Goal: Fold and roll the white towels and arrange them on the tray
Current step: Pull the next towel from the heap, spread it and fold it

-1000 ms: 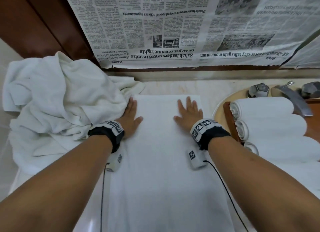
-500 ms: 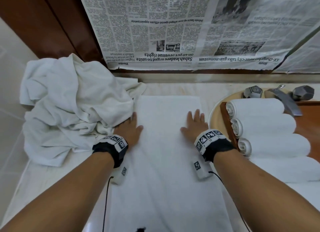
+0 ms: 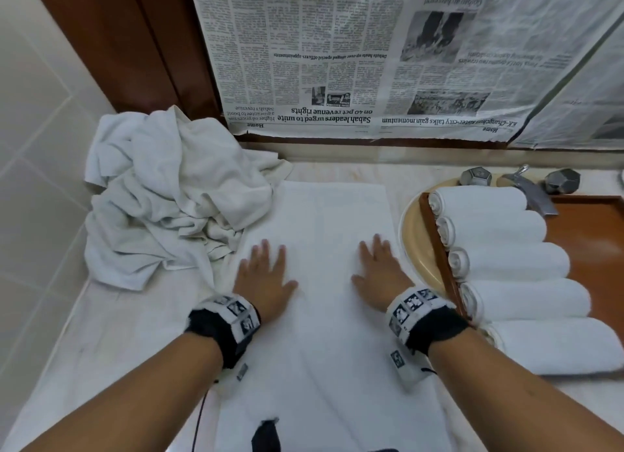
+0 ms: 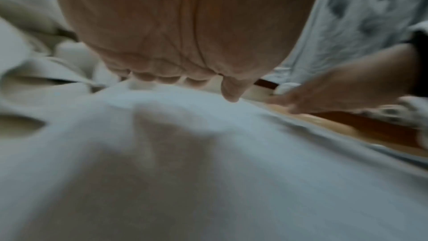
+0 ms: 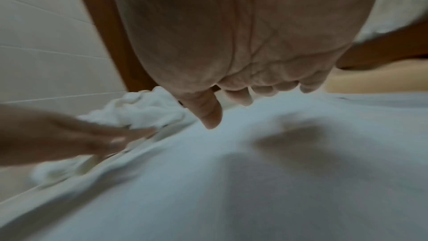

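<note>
A: So, where does the flat towel (image 3: 324, 282) lie?

B: Spread lengthwise on the desk (image 3: 111, 343), running from near the back wall toward the person. It sits between the pile (image 3: 169, 194) on the left and the tray (image 3: 587, 235) on the right.

A: And the hands?

B: Both lie palm down on the towel, about halfway along it. The left hand (image 3: 265, 276) is by the towel's left edge, the right hand (image 3: 380, 269) by its right edge. Each grip is wide: fingers straight and slightly spread, holding nothing, only pressing on the cloth. The wrist views show the same, with the left palm (image 4: 185, 25) and right palm (image 5: 243, 34) over the white cloth, though both are blurred.

A: What is in the pile?

B: Crumpled white towels, heaped against the tiled wall (image 3: 37, 147), with one edge touching the flat towel's far left corner.

A: The tray?

B: Wooden, resting across a round cream basin (image 3: 413, 242). Five rolls (image 3: 499, 228) lie on it side by side, touching, their spiral ends facing the flat towel.

A: Anything else?

B: A tap (image 3: 530, 191) with two faceted knobs (image 3: 475, 177) behind the tray, and newspaper (image 3: 354, 56) hung upside down on the back wall. Each wrist wears a black band with marker tags.
</note>
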A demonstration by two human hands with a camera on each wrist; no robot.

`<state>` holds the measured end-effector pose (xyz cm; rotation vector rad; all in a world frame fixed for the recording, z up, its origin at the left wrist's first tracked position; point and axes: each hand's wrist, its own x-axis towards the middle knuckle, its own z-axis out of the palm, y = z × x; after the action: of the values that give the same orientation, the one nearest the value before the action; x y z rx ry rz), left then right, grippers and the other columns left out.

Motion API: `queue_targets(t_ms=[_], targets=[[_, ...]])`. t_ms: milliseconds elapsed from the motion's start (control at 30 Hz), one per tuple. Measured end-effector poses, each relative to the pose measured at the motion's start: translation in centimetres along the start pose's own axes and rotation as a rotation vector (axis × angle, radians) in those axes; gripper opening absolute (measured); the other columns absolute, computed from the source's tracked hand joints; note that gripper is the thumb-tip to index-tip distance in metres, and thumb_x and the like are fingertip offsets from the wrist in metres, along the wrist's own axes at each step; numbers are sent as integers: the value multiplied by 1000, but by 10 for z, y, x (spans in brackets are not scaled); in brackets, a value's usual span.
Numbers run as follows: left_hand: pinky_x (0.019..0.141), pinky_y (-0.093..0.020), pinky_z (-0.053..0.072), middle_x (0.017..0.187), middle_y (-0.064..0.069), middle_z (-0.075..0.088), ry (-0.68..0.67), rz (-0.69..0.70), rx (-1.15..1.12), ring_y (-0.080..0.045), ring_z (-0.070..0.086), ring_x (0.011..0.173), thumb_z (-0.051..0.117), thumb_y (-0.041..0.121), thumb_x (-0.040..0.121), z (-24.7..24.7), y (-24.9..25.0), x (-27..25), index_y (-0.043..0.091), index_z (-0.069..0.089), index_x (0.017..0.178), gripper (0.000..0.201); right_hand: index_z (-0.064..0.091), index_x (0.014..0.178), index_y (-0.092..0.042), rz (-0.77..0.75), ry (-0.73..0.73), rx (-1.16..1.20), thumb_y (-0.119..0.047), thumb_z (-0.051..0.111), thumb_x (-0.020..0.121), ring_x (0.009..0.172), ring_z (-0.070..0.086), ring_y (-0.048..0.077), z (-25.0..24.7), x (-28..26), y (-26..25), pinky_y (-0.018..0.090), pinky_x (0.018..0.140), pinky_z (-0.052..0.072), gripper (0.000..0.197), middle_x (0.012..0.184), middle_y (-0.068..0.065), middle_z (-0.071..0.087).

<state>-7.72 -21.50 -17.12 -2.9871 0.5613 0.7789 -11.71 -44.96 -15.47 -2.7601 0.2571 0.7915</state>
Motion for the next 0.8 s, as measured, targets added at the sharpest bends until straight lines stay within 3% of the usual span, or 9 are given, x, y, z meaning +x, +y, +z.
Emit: queue_targets(t_ms=[67, 133, 300, 367, 467, 567, 633, 733, 800], targets=[[120, -46, -3, 159, -5, -30, -79, 198, -24, -25, -19, 149, 6, 73, 90, 13, 23, -23, 26, -15, 155, 83, -5, 159, -16, -170, -43, 31, -39, 42, 104, 151, -18, 28, 15, -18, -18, 43, 122, 0, 76, 162, 8, -26], [119, -46, -4, 155, 0, -36, -246, 254, -18, -23, -23, 148, 13, 73, 91, 35, 25, -41, 30, -17, 154, 82, -6, 159, -19, -213, -163, 20, -44, 42, 104, 151, -18, 26, 35, -29, -17, 46, 122, 0, 77, 162, 5, -25], [120, -49, -2, 154, 1, -39, -147, -177, -107, -26, -23, 148, 26, 67, 96, 47, -35, -51, 29, -23, 152, 84, -10, 158, -17, 19, -92, 17, -42, 38, 104, 151, -17, 28, 47, -40, 38, 48, 121, 2, 76, 162, 8, -28], [121, -48, -1, 157, -8, -33, -39, -211, -106, -29, -20, 149, 25, 64, 97, 44, -31, -60, 25, -21, 153, 82, -8, 159, -16, 48, -56, 99, -43, 40, 104, 151, -18, 26, 46, -55, 41, 43, 122, 2, 77, 162, 8, -26], [119, -48, -4, 156, -8, -35, 32, 35, -138, -29, -23, 148, 25, 63, 98, 51, 9, -88, 23, -22, 152, 82, -7, 159, -18, -108, -26, 122, -44, 43, 103, 150, -20, 25, 61, -89, 6, 42, 122, 0, 79, 161, 5, -27], [119, -49, -5, 155, -2, -37, -227, 190, -180, -26, -26, 147, 2, 96, 66, 77, 27, -116, 27, -21, 152, 113, -10, 158, -21, -229, -145, 85, -49, 41, 102, 150, -23, 26, 102, -115, -18, 46, 121, -5, 80, 159, 2, -31], [118, -50, -6, 153, -2, -40, -248, 82, -126, -27, -27, 146, 0, 97, 53, 91, 5, -122, 29, -24, 151, 122, -16, 156, -27, -198, -138, -41, -55, 38, 101, 148, -26, 25, 118, -122, -3, 49, 119, -9, 82, 156, 0, -37], [119, -52, -4, 155, -5, -37, -148, -219, -217, -30, -24, 147, 24, 78, 87, 98, -47, -130, 29, -23, 152, 94, -22, 155, -28, -33, -78, -50, -59, 32, 100, 147, -29, 25, 117, -126, 37, 50, 119, -10, 82, 156, 1, -39], [120, -54, -2, 157, -10, -33, -64, -339, -291, -32, -20, 149, 31, 67, 95, 101, -61, -139, 25, -19, 154, 88, -22, 155, -24, 66, -39, -24, -58, 30, 101, 147, -29, 28, 113, -132, 52, 51, 121, -10, 82, 157, 6, -37]])
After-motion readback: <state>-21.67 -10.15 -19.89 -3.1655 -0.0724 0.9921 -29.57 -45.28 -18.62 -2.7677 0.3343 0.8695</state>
